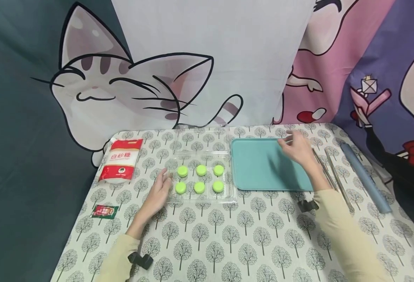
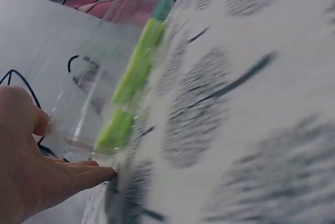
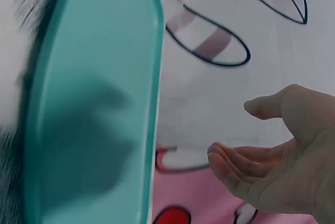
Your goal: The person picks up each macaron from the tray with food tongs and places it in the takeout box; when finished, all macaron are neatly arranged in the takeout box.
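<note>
A clear plastic box (image 1: 207,199) lies on the table with its clear lid (image 1: 200,148) folded back behind it. Several round lime-green pieces (image 1: 199,187) that look like macarons sit inside in two rows. My left hand (image 1: 160,188) is at the box's left side, fingers extended along its edge. In the left wrist view the thumb and fingers (image 2: 84,174) are spread apart beside the box's end. Over the right part of a teal tray (image 1: 256,164) hovers my right hand (image 1: 296,148), fingers loosely bent and holding nothing; its shadow falls on the tray.
A red and white bag of sugar (image 1: 120,160) lies at the back left, with a small green and red packet (image 1: 105,211) nearer the front. Right of the tray lie thin metal rods (image 1: 339,180) and a blue-grey roll (image 1: 365,178). A printed curtain (image 1: 249,58) hangs behind the table.
</note>
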Tool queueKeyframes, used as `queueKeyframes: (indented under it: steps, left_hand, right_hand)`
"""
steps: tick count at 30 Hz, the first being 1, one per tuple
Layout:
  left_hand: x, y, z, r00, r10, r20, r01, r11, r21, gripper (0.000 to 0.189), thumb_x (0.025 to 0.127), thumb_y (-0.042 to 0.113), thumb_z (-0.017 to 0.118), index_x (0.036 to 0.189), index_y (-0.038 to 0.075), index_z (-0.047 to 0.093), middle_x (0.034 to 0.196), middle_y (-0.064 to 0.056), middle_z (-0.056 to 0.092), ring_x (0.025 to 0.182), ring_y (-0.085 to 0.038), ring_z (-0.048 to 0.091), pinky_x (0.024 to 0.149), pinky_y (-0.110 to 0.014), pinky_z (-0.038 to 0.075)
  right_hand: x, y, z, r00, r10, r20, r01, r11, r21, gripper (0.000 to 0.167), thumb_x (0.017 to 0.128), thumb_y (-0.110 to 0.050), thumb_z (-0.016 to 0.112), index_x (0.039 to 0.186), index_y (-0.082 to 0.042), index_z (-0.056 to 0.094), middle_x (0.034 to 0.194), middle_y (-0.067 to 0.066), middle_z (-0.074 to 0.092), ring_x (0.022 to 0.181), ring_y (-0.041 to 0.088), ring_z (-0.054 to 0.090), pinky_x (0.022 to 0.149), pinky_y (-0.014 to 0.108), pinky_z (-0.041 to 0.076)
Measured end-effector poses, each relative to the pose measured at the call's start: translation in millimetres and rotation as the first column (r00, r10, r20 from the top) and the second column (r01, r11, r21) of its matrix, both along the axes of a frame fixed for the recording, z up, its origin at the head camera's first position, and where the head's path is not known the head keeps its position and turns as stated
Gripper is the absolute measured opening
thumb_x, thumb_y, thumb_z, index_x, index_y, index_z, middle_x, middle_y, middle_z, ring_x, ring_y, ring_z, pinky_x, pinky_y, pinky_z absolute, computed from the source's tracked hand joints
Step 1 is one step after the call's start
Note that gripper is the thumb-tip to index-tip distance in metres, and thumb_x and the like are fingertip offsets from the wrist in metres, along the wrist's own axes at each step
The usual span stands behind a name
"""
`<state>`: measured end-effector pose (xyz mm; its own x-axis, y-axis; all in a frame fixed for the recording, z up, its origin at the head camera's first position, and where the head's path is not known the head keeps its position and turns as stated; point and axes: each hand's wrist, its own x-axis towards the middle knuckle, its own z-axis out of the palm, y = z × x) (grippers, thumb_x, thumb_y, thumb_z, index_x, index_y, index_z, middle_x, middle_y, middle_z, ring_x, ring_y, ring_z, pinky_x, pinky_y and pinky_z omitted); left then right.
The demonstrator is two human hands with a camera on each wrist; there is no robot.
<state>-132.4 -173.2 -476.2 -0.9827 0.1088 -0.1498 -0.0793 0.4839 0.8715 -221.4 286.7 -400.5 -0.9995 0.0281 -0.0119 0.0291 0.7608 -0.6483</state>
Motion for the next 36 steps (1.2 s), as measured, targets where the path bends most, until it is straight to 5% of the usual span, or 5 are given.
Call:
queueKeyframes:
  steps: [13, 20, 29, 32, 36]
  left_hand:
    - [-77.6, -10.3, 25.5, 0.993, -0.019, 0.120, 0.014, 0.999, 0.040, 0.069, 0.109, 0.040, 0.031, 0.161, 0.000, 0.010, 0.167, -0.025, 0.019, 0.154, -0.042, 0.020, 0.129, -0.056, 0.012]
    - [-115.1, -6.7, 21.6, 0.975, -0.074, 0.211, 0.002, 0.946, 0.324, 0.058, 0.109, 0.021, 0.026, 0.156, -0.011, 0.015, 0.164, -0.029, 0.021, 0.154, -0.041, 0.023, 0.128, -0.047, 0.024]
    - [-126.2, -4.3, 22.1, 0.976, -0.042, 0.212, -0.047, 0.917, 0.397, 0.026, 0.109, 0.018, 0.030, 0.111, 0.001, 0.050, 0.119, -0.017, 0.052, 0.115, -0.029, 0.053, 0.119, -0.046, 0.039]
    - [-127.2, -4.9, 27.8, 0.976, -0.041, 0.212, -0.056, 0.900, 0.432, 0.031, 0.109, 0.017, 0.032, 0.129, -0.001, 0.047, 0.122, -0.016, 0.053, 0.115, -0.025, 0.053, 0.121, -0.044, 0.038]
    - [-125.9, -6.6, 38.0, 0.973, -0.017, 0.229, -0.084, 0.902, 0.423, 0.056, 0.110, 0.019, 0.031, 0.160, -0.001, 0.015, 0.146, -0.022, 0.041, 0.127, -0.026, 0.048, 0.122, -0.038, 0.037]
  right_hand:
    - [-39.5, -80.9, -20.8, 0.986, 0.163, 0.042, -0.157, 0.979, -0.127, 0.057, 0.105, -0.026, 0.052, 0.149, 0.008, 0.040, 0.141, 0.030, 0.056, 0.129, 0.044, 0.056, 0.111, 0.053, 0.048]
    - [-48.2, -120.4, -38.5, 0.965, 0.251, 0.074, -0.235, 0.956, -0.173, 0.061, 0.107, -0.034, 0.047, 0.150, 0.008, 0.038, 0.149, 0.029, 0.048, 0.135, 0.043, 0.052, 0.116, 0.053, 0.043]
    - [-50.7, -134.4, -44.1, 0.978, 0.209, 0.022, -0.197, 0.951, -0.239, 0.061, 0.107, -0.033, 0.043, 0.150, 0.010, 0.037, 0.152, 0.029, 0.046, 0.137, 0.044, 0.049, 0.118, 0.053, 0.041]
    - [-51.6, -134.4, -40.8, 0.983, 0.182, 0.009, -0.173, 0.948, -0.266, 0.060, 0.107, -0.033, 0.044, 0.151, 0.008, 0.039, 0.152, 0.028, 0.046, 0.136, 0.044, 0.050, 0.117, 0.053, 0.043]
    - [-49.3, -137.2, -30.8, 0.984, 0.175, -0.014, -0.171, 0.941, -0.293, 0.061, 0.108, -0.036, 0.043, 0.152, 0.006, 0.037, 0.154, 0.026, 0.044, 0.138, 0.043, 0.049, 0.117, 0.052, 0.042]
